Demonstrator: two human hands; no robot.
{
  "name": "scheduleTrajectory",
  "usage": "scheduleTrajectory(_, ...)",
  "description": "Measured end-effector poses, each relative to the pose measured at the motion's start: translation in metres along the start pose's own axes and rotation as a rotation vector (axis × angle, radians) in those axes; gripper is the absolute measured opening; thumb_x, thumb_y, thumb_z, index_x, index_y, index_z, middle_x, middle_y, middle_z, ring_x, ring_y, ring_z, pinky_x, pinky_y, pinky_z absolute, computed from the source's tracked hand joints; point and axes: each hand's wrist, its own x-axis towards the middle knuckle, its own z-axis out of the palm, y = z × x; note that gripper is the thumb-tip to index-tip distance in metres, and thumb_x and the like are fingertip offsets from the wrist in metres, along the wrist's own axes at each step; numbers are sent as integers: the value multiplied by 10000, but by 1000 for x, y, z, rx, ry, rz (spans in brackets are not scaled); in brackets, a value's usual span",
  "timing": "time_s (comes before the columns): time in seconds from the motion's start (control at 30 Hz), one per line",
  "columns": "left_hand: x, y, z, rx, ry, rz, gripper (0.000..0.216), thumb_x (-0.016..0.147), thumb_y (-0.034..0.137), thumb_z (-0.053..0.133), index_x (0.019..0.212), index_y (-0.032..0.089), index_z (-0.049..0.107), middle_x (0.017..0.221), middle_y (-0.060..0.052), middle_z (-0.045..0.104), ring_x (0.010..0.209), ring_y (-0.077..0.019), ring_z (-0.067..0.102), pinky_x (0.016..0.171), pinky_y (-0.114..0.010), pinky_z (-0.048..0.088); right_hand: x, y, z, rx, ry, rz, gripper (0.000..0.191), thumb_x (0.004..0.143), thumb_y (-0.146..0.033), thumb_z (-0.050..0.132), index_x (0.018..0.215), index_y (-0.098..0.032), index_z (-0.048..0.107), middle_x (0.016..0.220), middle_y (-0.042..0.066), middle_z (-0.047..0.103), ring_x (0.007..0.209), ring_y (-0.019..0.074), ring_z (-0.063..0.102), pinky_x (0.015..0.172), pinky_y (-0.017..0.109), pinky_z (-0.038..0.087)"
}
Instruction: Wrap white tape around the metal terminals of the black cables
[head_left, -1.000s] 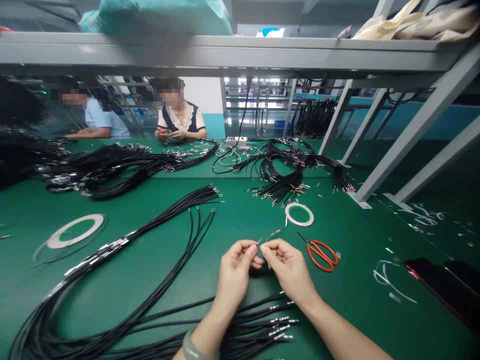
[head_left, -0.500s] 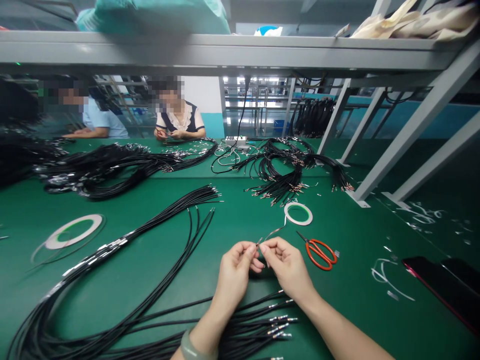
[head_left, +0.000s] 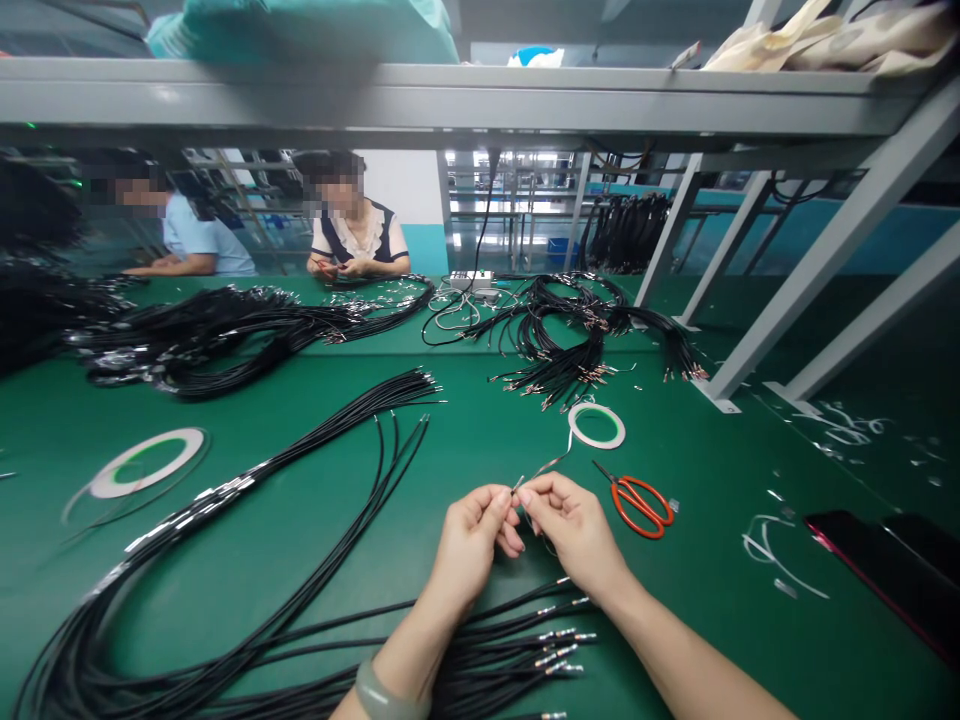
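My left hand (head_left: 474,540) is closed in a pinch on the thin end of a cable (head_left: 517,484), whose tip pokes up between the two hands. Against it, the fingertips of my right hand (head_left: 576,532) pinch a narrow strip of tape, which runs back to a white tape roll (head_left: 619,428) with a green inner ring. Most of the held cable is hidden by the fingers. Scissors with orange handles (head_left: 640,506) lie just right of my right hand. A bundle of black cables (head_left: 300,660) with silvery ends curves under my forearms.
A second tape roll (head_left: 191,440) lies at left. Cable heaps (head_left: 225,335) and coiled cables (head_left: 562,340) cover the far side. Tape scraps (head_left: 772,550) and a dark phone-like object (head_left: 885,570) are at right. Shelf legs (head_left: 810,270) rise at right; two people (head_left: 360,235) sit opposite.
My hands stay together in nearly the same place. The fingers have shifted slightly around the cable tip, which shows a little more. The scissors and rolls have not moved.
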Motion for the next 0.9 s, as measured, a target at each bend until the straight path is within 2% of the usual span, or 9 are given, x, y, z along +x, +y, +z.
scheduleTrajectory(0.17, 2, 0, -3, 28, -12, -26, 357, 756, 470, 652, 638, 137, 596, 369, 67, 461, 317, -41, 350, 370, -150, 252, 2, 5, -2, 33, -18, 43, 246, 840, -397, 616, 850, -154, 647, 580, -26, 548, 514, 103, 456, 482, 221, 323)
scheduleTrajectory(0.23, 2, 1, -4, 38, -12, -39, 355, 757, 467, 653, 641, 136, 594, 381, 71, 453, 322, -36, 337, 366, -148, 233, 4, 7, -3, 43, -10, 63, 254, 834, -402, 623, 866, -151, 646, 571, -33, 541, 504, 98, 446, 473, 215, 305)
scheduleTrajectory(0.33, 3, 0, -4, 48, -3, -48, 327, 755, 451, 661, 696, 134, 606, 402, 69, 476, 334, -42, 371, 370, -143, 260, 5, 10, -3, 37, 11, 76, 273, 817, -423, 636, 819, -151, 635, 534, -49, 519, 473, 90, 424, 465, 210, 291)
scheduleTrajectory(0.43, 3, -2, -4, 46, 26, -21, 311, 699, 401, 726, 849, 148, 625, 528, 52, 564, 384, -65, 490, 390, -155, 343, 4, 13, -2, 37, 31, 90, 296, 809, -451, 633, 798, -155, 617, 510, -61, 504, 437, 81, 395, 443, 203, 269)
scheduleTrajectory(0.53, 3, -4, -5, 150, 69, 98, 258, 714, 348, 722, 894, 174, 657, 683, 3, 623, 558, -138, 640, 513, -218, 483, 4, 16, -2, 33, 49, 113, 316, 809, -470, 624, 785, -156, 600, 501, -62, 505, 399, 69, 355, 413, 199, 234)
scheduleTrajectory(0.63, 1, -6, -6, 348, 107, 262, 152, 785, 316, 653, 851, 195, 716, 758, -35, 627, 662, -175, 664, 637, -266, 528, 3, 16, -1, 25, 53, 128, 320, 816, -470, 615, 777, -153, 592, 501, -59, 507, 381, 61, 329, 396, 196, 209)
scheduleTrajectory(0.73, -1, -6, -7, 422, 123, 326, 143, 814, 302, 616, 836, 218, 730, 767, -38, 617, 625, -169, 651, 608, -256, 515, 2, 13, 1, 16, 39, 119, 307, 817, -454, 623, 785, -150, 605, 522, -51, 520, 407, 68, 358, 413, 199, 235)
scheduleTrajectory(0.9, -2, -4, -5, 469, 124, 314, 178, 849, 306, 568, 821, 200, 708, 679, -10, 580, 483, -131, 596, 523, -241, 466, 0, 7, 2, -21, 10, 64, 267, 830, -417, 624, 787, -154, 605, 559, -38, 538, 498, 100, 452, 491, 218, 321)
